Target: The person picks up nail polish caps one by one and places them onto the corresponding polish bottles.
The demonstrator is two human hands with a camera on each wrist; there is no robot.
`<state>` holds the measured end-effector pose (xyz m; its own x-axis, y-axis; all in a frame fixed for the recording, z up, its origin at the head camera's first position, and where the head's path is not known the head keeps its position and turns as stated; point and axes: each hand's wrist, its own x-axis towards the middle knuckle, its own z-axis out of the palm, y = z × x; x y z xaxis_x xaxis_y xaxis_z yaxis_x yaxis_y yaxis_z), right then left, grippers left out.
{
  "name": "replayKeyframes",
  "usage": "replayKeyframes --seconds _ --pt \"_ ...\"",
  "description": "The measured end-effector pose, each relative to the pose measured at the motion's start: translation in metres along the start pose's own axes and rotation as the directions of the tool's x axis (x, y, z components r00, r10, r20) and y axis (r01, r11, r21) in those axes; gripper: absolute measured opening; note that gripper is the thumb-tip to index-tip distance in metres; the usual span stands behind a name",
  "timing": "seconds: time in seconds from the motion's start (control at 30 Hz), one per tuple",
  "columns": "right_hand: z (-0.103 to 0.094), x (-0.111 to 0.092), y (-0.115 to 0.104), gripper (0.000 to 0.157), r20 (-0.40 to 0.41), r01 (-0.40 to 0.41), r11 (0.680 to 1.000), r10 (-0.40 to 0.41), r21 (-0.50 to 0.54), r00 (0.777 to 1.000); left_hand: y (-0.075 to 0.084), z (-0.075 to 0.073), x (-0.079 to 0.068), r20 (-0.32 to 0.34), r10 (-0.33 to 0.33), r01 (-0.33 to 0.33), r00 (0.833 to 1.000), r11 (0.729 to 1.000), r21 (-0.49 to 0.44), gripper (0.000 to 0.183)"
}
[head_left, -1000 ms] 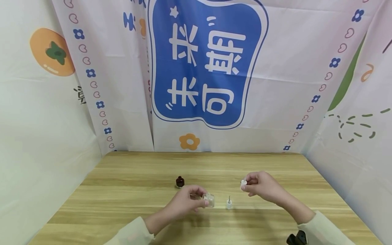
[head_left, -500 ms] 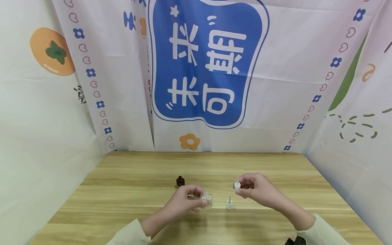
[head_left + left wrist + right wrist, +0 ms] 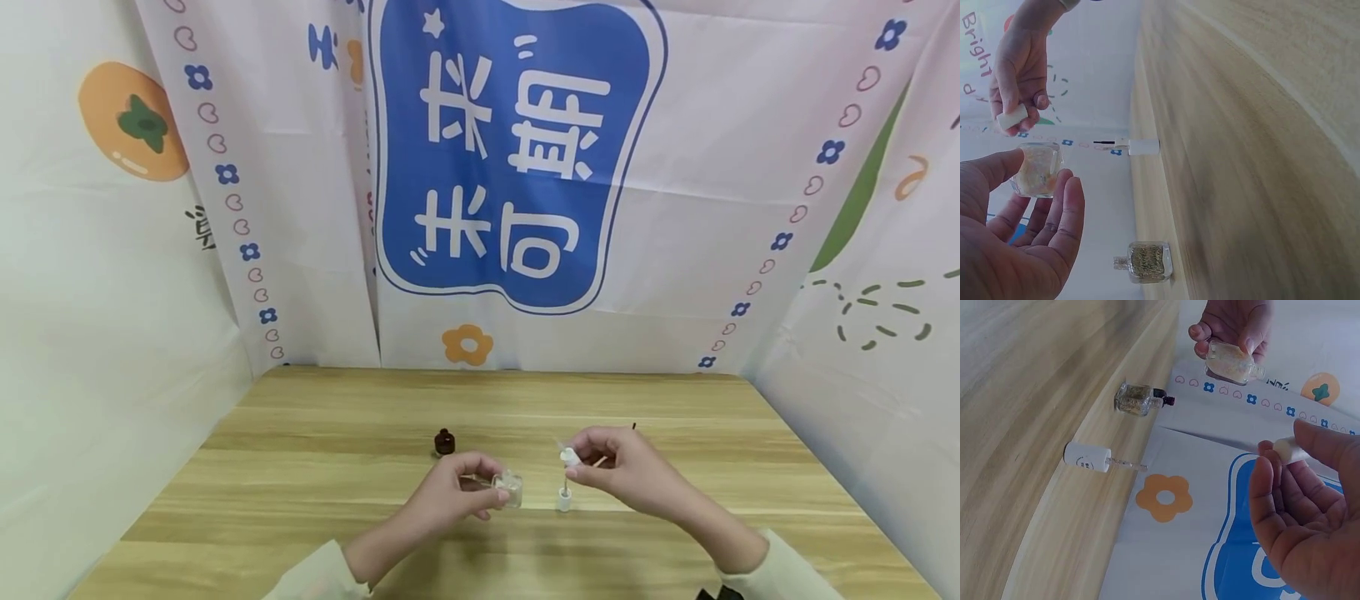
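Three bottles [image 3: 512, 492], three caps [image 3: 572, 457]
Left hand [image 3: 459, 492] pinches one bottle, right hand [image 3: 626, 468] one cap, fingers curled.

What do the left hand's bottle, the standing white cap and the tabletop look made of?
Bottle: probably glass, clear and glossy, with bright edge highlights. White cap: likely plastic, smooth and opaque. Tabletop: wood or wood-look laminate, judging by its grain; finish unclear.
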<state>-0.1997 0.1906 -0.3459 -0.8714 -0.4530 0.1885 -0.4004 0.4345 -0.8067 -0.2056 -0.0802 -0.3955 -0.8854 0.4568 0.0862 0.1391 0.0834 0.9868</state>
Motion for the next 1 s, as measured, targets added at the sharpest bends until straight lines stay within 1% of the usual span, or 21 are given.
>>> replayKeyframes --seconds 0.13,0.33,0.43,0.73,0.87,1.0 --pt "0.005 0.0 0.0 0.012 -0.008 0.062 0.998 -0.062 -0.005 0.998 -0.001 0.0 -0.001 -0.001 0.007 -0.007 1.0 1.0 0.019 0.025" --pt "0.012 0.001 0.0 0.014 -0.011 0.149 0.988 -0.149 -0.035 0.989 -0.002 0.0 -0.002 -0.002 0.026 -0.026 1.0 0.999 0.041 0.024" --pt "0.014 0.001 -0.001 0.012 -0.017 0.178 0.982 -0.179 -0.064 0.984 -0.002 0.001 -0.002 0.001 0.03 -0.03 1.0 0.998 0.051 0.024" --pt "0.017 0.003 0.0 0.011 -0.035 0.222 0.967 -0.228 -0.124 0.973 0.001 0.002 -0.002 -0.003 0.012 -0.011 1.0 0.998 0.055 0.024" --pt "0.018 0.003 -0.001 0.01 -0.042 0.28 0.95 -0.288 -0.141 0.957 0.0 0.003 -0.002 -0.003 0.007 -0.007 1.0 0.999 0.054 0.024" --pt "0.019 0.004 -0.002 0.008 -0.038 0.335 0.932 -0.343 -0.137 0.939 0.0 0.004 -0.002 0.008 0.014 -0.014 1.0 0.998 0.053 0.023"
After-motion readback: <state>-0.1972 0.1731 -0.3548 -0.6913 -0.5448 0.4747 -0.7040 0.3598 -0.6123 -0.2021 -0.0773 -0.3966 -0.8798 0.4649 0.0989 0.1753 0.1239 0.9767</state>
